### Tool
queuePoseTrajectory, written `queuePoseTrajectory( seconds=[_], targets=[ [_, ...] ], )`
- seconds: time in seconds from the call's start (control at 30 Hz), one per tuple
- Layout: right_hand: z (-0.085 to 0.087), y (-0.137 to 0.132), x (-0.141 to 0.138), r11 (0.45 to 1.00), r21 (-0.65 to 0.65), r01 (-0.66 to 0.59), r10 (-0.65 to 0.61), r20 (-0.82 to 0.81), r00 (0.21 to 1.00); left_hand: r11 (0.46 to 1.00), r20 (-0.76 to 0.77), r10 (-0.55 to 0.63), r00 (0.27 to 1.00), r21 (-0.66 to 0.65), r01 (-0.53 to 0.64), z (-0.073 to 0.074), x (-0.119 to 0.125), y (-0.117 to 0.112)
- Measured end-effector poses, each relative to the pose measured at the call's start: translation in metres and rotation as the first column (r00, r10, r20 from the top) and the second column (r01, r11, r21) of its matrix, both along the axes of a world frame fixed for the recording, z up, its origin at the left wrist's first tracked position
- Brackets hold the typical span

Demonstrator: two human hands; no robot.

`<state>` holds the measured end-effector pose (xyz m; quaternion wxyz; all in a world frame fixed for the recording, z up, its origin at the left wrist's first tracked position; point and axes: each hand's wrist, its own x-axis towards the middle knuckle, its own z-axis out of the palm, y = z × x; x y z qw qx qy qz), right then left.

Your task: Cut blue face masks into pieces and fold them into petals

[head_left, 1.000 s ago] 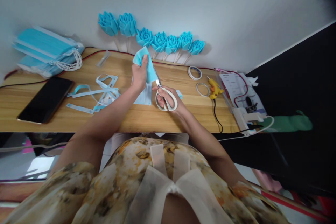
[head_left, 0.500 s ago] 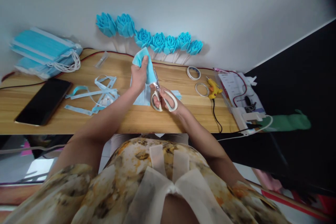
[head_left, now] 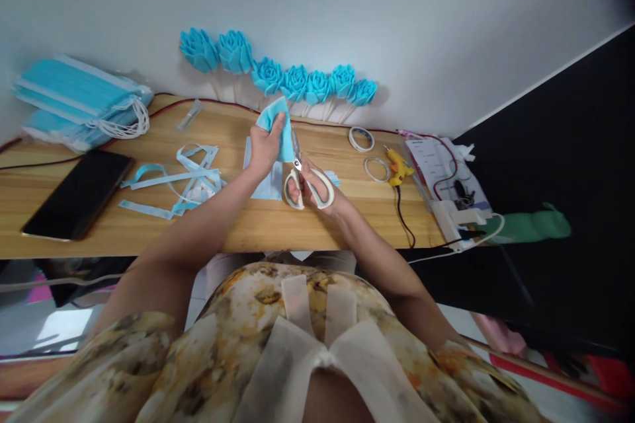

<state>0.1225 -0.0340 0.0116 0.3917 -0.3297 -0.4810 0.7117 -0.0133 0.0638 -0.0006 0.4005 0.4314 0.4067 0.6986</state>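
My left hand (head_left: 264, 147) pinches a folded piece of light blue mask fabric (head_left: 286, 140) above the table, thumb on top. In my right hand (head_left: 308, 180) is a pair of scissors (head_left: 297, 164) with white handles, thumb and fingers through the loops. The blades point up and away, right along the fabric's right edge; whether they touch it I cannot tell. Below the hands a pale blue fabric sheet (head_left: 270, 186) lies flat on the table, partly hidden by my left hand and forearm. Beside my right hand is a small stack of blue pieces (head_left: 333, 178), partly covered.
Several blue fabric flowers (head_left: 296, 82) lean on the wall. To the left are cut strips (head_left: 198, 175), a phone (head_left: 78, 195) and a pile of masks (head_left: 84, 96). On the right are tape rolls (head_left: 361, 139), a yellow glue gun (head_left: 398, 167) and a power strip (head_left: 451, 221).
The fabric and my left hand have shifted slightly down and right. The scissor blades have turned a little more upright. The whole view has moved slightly.
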Motion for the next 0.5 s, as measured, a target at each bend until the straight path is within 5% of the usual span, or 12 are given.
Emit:
queuePoseTrajectory(
  seconds=[0.5],
  targets=[
    [0.001, 0.000, -0.005, 0.996, 0.030, 0.088, -0.088, -0.014, 0.996, 1.000, 0.012, 0.013, 1.000, -0.001, -0.013, -0.011, 0.003, 0.002]
  ],
)
